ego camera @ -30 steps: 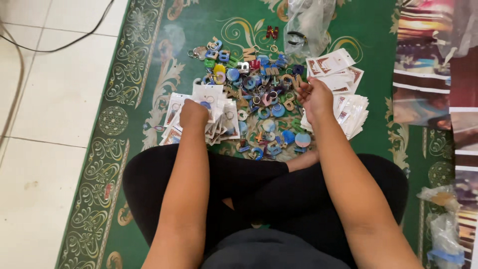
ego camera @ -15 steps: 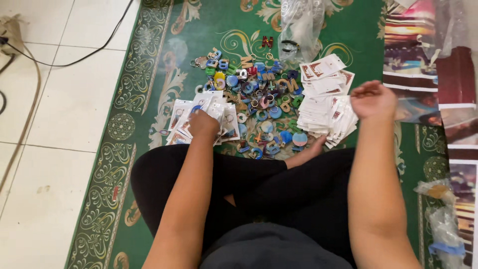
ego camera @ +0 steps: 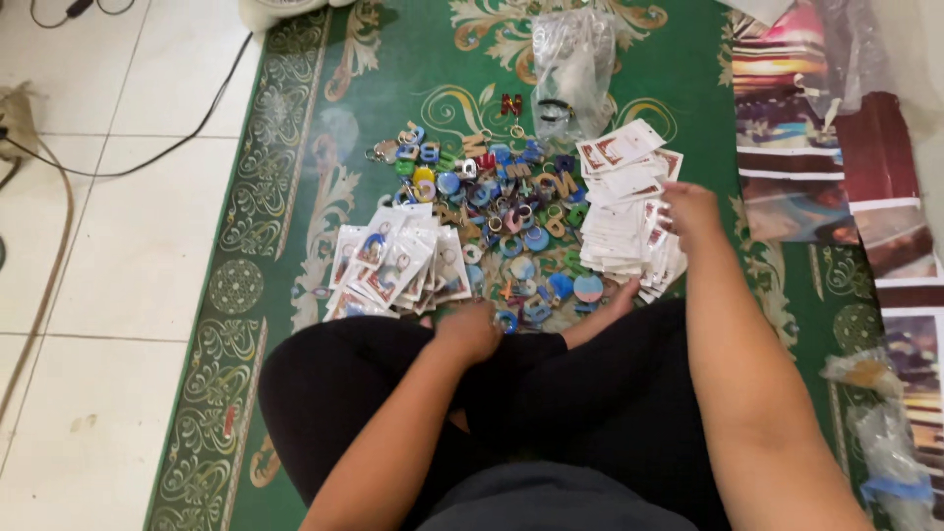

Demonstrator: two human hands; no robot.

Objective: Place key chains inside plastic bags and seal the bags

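Note:
I sit cross-legged on a green patterned rug. A heap of small colourful keychains lies in front of my knees. My left hand rests curled at the near edge of that heap, beside a fan of packaged keychains; whether it holds a piece I cannot tell. My right hand touches the right side of a stack of white cards, fingers on the top cards.
A clear plastic bag lies beyond the heap. Printed sheets and plastic wrappers line the rug's right side. White floor tiles with black cables lie to the left.
My left hand drew back from the packaged keychains to the near edge of the heap. My right hand moved from the heap out to the right, then onto the white card stack.

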